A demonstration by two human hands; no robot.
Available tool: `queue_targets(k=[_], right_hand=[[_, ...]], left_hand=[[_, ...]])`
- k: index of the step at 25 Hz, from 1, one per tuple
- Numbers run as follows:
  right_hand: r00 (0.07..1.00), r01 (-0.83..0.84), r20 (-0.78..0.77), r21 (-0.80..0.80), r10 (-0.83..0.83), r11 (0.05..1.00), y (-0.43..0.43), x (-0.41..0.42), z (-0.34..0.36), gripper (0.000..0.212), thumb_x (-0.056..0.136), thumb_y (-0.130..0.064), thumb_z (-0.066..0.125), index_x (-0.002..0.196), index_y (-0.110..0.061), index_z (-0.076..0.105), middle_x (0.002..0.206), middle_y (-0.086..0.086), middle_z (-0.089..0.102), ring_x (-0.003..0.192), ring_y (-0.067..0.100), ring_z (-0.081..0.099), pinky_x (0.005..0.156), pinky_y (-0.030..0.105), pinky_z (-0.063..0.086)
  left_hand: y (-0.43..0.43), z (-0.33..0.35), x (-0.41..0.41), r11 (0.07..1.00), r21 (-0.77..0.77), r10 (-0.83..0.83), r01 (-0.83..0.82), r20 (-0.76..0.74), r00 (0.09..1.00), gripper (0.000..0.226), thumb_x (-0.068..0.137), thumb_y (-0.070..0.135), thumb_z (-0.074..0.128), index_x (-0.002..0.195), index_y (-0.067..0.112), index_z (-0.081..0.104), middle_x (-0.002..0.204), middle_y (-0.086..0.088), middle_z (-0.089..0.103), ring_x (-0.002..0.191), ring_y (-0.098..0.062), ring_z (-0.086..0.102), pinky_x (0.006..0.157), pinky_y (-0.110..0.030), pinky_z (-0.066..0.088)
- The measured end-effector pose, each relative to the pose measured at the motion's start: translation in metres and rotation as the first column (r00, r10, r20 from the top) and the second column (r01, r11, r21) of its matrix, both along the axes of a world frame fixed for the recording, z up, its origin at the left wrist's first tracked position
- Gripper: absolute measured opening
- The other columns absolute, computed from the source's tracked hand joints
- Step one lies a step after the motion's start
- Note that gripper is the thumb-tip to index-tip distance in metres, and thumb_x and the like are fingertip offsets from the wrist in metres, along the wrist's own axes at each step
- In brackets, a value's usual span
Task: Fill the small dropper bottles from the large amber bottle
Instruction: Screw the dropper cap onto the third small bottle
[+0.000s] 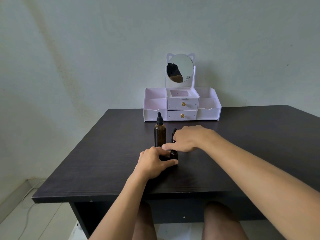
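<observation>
On desk (103,161): L hand (152,163) fingers grasp small amber btl (174,155); R hand (188,138) atop, fingers' hold unclear.

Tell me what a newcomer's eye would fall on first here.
The two hands meet in the middle of the dark table: the left hand grips a small bottle while the right hand covers its top. Just behind them stands the large amber bottle, its black dropper on. At the far edge sits a pale organiser with a cat-eared round mirror.

Dark wooden table (103,161), white drawer organizer (207,110), cat-ear mirror (183,66)
</observation>
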State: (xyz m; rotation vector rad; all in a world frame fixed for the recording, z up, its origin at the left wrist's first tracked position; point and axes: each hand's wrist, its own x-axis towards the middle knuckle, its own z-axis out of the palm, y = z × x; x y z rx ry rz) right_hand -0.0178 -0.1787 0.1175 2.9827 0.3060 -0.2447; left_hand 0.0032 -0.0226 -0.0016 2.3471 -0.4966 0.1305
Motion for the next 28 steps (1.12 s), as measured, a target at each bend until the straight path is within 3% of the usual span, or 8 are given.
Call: queue_targets(k=[4, 7, 9, 13, 16, 19, 22, 28], right_hand=[[0.996, -0.063, -0.061, 0.027, 0.064, 0.998, -0.005, -0.002, 0.008, 0.026, 0.093, -0.048, 0.048, 0.090, -0.024, 0.058, 0.088, -0.001, 0.059, 0.076, 0.018, 0.055, 0.063, 0.034, 0.039], [1.000, -0.025, -0.016, 0.019, 0.025, 1.000, 0.001, 0.003, -0.001, 0.049, 0.095, -0.059, 0.041, 0.074, -0.019, 0.059, 0.086, 0.002, 0.062, 0.071, 0.018, 0.055, 0.060, 0.033, 0.038], [1.000, -0.010, -0.007, -0.027, 0.009, 1.000, 0.003, 0.001, 0.000, 0.058, 0.090, -0.070, 0.040, 0.086, -0.019, 0.065, 0.093, 0.000, 0.065, 0.076, 0.017, 0.057, 0.064, 0.034, 0.040], [0.996, -0.083, -0.031, -0.065, 0.081, 0.994, 0.001, -0.009, 0.005, 0.030, 0.095, -0.051, 0.050, 0.101, -0.023, 0.057, 0.096, -0.001, 0.059, 0.076, 0.018, 0.054, 0.066, 0.034, 0.042], [0.997, -0.041, 0.054, -0.072, 0.045, 0.997, 0.010, -0.005, -0.004, 0.033, 0.097, -0.046, 0.045, 0.092, -0.018, 0.062, 0.095, 0.003, 0.063, 0.079, 0.023, 0.057, 0.068, 0.035, 0.044], [0.997, -0.044, 0.053, -0.104, 0.049, 0.994, 0.012, -0.008, 0.000, 0.039, 0.096, -0.053, 0.048, 0.107, -0.019, 0.062, 0.101, 0.002, 0.061, 0.086, 0.025, 0.057, 0.073, 0.037, 0.045], [0.989, -0.124, 0.079, 0.027, 0.121, 0.992, 0.002, -0.014, 0.002, 0.027, 0.094, -0.045, 0.060, 0.106, -0.022, 0.066, 0.104, 0.001, 0.065, 0.091, 0.024, 0.063, 0.078, 0.040, 0.052], [0.976, -0.093, 0.204, 0.063, 0.078, 0.994, 0.003, -0.016, -0.013, 0.039, 0.097, -0.049, 0.057, 0.106, -0.012, 0.063, 0.093, 0.004, 0.053, 0.086, 0.029, 0.058, 0.067, 0.037, 0.043]], left_hand=[[0.000, -0.001, 0.002, 1.000, 0.004, -0.011, 0.011, 0.014, 1.000, 0.047, 0.072, 0.064, 0.075, 0.111, 0.038, 0.074, 0.103, 0.020, 0.070, 0.097, -0.008, 0.065, 0.094, -0.043, 0.050], [0.000, -0.003, 0.003, 1.000, -0.009, -0.011, 0.011, 0.000, 1.000, 0.049, 0.067, 0.070, 0.073, 0.105, 0.040, 0.075, 0.103, 0.020, 0.070, 0.098, -0.010, 0.065, 0.095, -0.045, 0.050], [0.000, -0.002, 0.002, 1.000, -0.009, 0.002, -0.002, -0.012, 1.000, 0.049, 0.067, 0.071, 0.073, 0.103, 0.037, 0.075, 0.100, 0.017, 0.071, 0.097, -0.011, 0.065, 0.095, -0.045, 0.050], [-0.001, 0.001, 0.002, 1.000, 0.009, -0.010, 0.009, 0.006, 1.000, 0.048, 0.070, 0.068, 0.075, 0.106, 0.037, 0.076, 0.100, 0.019, 0.070, 0.096, -0.010, 0.065, 0.093, -0.044, 0.050], [-0.002, 0.002, 0.002, 1.000, 0.004, -0.010, 0.010, -0.011, 1.000, 0.056, 0.066, 0.073, 0.072, 0.106, 0.035, 0.076, 0.099, 0.020, 0.070, 0.096, -0.010, 0.065, 0.093, -0.045, 0.050], [-0.001, 0.002, 0.002, 1.000, 0.006, -0.014, 0.014, -0.016, 1.000, 0.058, 0.063, 0.076, 0.068, 0.103, 0.035, 0.076, 0.098, 0.020, 0.070, 0.094, -0.009, 0.065, 0.093, -0.045, 0.050], [-0.001, 0.003, 0.001, 1.000, 0.001, -0.003, 0.003, -0.003, 1.000, 0.054, 0.064, 0.074, 0.071, 0.104, 0.039, 0.076, 0.101, 0.020, 0.071, 0.097, -0.008, 0.065, 0.095, -0.044, 0.049], [-0.002, 0.002, 0.000, 0.999, -0.035, 0.003, -0.003, 0.009, 1.000, 0.070, 0.053, 0.083, 0.061, 0.100, 0.035, 0.077, 0.092, 0.019, 0.072, 0.092, -0.009, 0.066, 0.092, -0.043, 0.051]])
